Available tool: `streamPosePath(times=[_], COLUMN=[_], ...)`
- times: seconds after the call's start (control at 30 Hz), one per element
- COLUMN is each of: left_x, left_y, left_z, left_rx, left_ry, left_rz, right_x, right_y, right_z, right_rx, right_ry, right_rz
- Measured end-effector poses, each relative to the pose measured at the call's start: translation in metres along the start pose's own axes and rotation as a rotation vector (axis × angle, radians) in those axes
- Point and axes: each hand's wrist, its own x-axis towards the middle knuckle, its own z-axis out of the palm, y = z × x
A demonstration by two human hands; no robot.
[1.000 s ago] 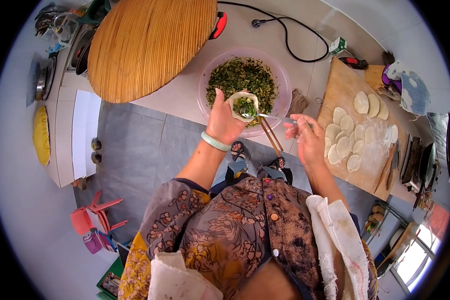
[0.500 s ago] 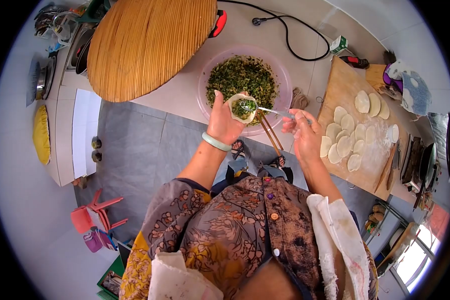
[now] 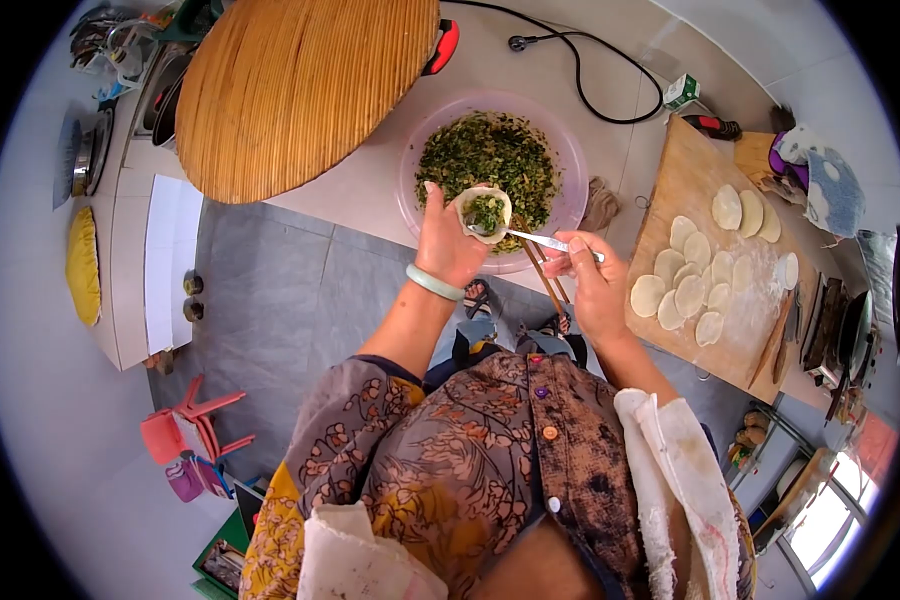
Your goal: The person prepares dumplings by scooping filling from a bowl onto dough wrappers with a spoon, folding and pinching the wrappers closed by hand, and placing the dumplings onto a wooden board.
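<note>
My left hand point(image 3: 450, 240) cradles a round dumpling wrapper point(image 3: 467, 203) in its cupped palm, over the near side of the bowl. Green chopped filling point(image 3: 487, 210) lies in the middle of the wrapper. Between the fingers of my right hand point(image 3: 592, 280) is a metal spoon point(image 3: 545, 241), its bowl end down at the filling in the wrapper. A pink plastic bowl point(image 3: 570, 150) holds a large heap of green filling. Wooden chopsticks point(image 3: 547, 275) lean out over the bowl's near rim.
To the right, a floured wooden board point(image 3: 660, 210) carries many wrappers point(image 3: 690, 295) and a rolling pin point(image 3: 770, 337). A large round woven lid point(image 3: 300, 90) covers the counter at left. A black power cord point(image 3: 577, 70) lies behind the bowl.
My right hand has come slightly left and lower, its grip on the spoon handle now closer. The spoon's bowl end presses into the filling. My left hand is nearly still.
</note>
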Motion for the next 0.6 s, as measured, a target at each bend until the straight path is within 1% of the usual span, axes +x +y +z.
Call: streamPosePath(times=[0.07, 0.17, 0.27, 0.37, 0.6], left_x=[0.002, 0.003, -0.002, -0.003, 0.0], left_y=[0.001, 0.003, 0.003, 0.002, 0.006], left_z=[-0.006, -0.009, 0.002, 0.002, -0.015], left_rx=[-0.01, -0.015, -0.005, 0.019, 0.0], left_ry=[-0.043, -0.04, 0.019, 0.057, 0.029], left_rz=[0.008, 0.012, -0.006, -0.023, 0.008], right_x=[-0.001, 0.003, 0.011, 0.012, 0.011], right_y=[-0.004, -0.004, -0.001, 0.003, -0.006], right_z=[0.002, 0.001, 0.001, 0.0, -0.013], right_rx=[0.009, 0.049, 0.13, 0.111, 0.217], right_ry=[-0.008, 0.008, 0.05, 0.051, 0.122], right_rz=[-0.016, -0.009, 0.041, 0.062, 0.008])
